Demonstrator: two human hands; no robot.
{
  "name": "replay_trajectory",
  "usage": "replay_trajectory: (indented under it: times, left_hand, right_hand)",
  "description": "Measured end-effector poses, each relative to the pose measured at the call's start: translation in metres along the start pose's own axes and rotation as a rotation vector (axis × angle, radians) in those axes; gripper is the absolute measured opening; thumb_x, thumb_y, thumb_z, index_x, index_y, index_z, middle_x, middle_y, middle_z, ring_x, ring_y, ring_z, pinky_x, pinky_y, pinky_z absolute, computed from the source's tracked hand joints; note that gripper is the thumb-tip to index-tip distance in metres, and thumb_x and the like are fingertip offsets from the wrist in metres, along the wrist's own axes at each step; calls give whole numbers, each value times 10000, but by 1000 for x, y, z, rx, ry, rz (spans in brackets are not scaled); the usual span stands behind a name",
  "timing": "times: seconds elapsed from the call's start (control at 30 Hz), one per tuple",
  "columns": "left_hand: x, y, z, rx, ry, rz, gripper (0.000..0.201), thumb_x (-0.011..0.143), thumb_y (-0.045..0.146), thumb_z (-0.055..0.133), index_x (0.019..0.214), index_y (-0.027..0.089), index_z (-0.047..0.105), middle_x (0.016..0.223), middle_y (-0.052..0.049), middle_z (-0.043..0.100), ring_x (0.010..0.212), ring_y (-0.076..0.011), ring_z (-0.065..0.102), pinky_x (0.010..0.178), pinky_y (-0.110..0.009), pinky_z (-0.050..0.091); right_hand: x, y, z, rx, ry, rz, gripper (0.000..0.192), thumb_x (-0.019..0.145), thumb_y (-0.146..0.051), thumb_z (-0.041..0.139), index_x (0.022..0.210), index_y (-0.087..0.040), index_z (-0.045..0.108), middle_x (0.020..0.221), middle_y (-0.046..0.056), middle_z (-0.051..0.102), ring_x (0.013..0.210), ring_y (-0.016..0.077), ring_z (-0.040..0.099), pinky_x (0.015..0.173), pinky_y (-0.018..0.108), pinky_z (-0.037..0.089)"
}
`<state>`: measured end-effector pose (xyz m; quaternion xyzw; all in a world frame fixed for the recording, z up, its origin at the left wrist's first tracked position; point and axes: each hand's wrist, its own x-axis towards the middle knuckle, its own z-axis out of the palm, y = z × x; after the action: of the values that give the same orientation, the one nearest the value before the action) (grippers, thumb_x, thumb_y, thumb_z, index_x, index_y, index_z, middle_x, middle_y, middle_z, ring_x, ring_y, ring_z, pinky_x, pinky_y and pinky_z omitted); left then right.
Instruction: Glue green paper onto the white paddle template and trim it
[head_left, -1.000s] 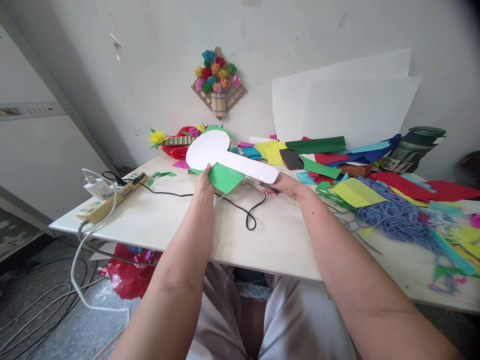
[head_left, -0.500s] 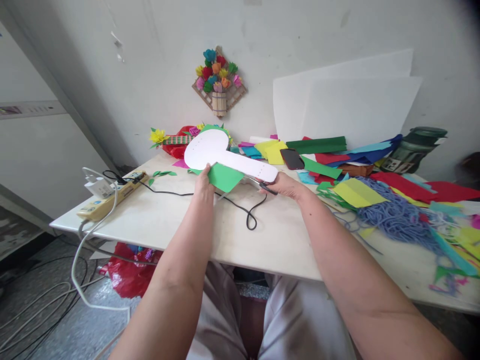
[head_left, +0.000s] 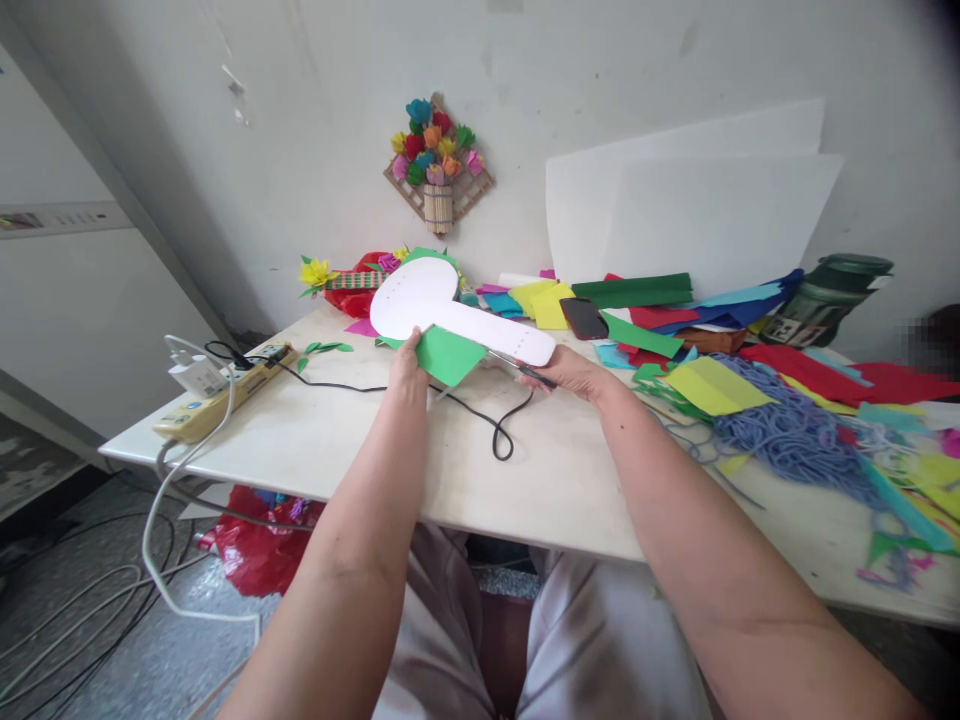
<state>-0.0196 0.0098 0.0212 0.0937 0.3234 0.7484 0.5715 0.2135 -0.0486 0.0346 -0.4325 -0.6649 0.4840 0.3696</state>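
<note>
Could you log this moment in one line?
Left hand: holds green paper sheet | Right hand: holds black-handled metal scissors | Nearby: white paddle-shaped object

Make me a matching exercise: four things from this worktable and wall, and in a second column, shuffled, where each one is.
1. Scissors
2. Green sheet
3. Power strip
4. Flower decoration

A. Hanging on the wall
B. In the left hand
C. At the left end of the table
D. In the right hand

Pairs: 1-D, 2-B, 3-C, 4-A
</note>
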Motion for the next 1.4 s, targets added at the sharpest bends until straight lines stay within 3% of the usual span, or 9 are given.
replay_trajectory:
  times: [0.17, 0.67, 1.4]
  left_hand:
    - [1, 1, 0, 14, 8, -32, 184, 760, 143, 601, 942, 120, 603, 674, -45, 664, 679, -180, 655, 763, -326, 522]
    - [4, 2, 0, -23, 38, -21, 66, 752, 127, 600, 819, 128, 603, 657, -35, 644, 730, -186, 652, 776, -329, 512]
    - [5, 3, -1, -31, 36, -25, 216, 759, 135, 600, 975, 123, 603, 718, -51, 675, 703, -180, 662, 751, -308, 528]
  right_hand:
    - [0, 1, 0, -11, -32, -26, 337, 561, -274, 761, 815, -109, 614, 557, -1, 571, 452, 62, 441, 364, 181, 299]
    - [3, 5, 4, 49, -62, -47, 357, 549, -288, 771, 814, -127, 594, 609, -6, 546, 454, 48, 402, 353, 182, 268]
    - [2, 2, 6, 31, 12, -10, 385, 505, -294, 796, 787, -117, 604, 538, -11, 543, 424, 55, 401, 328, 190, 253]
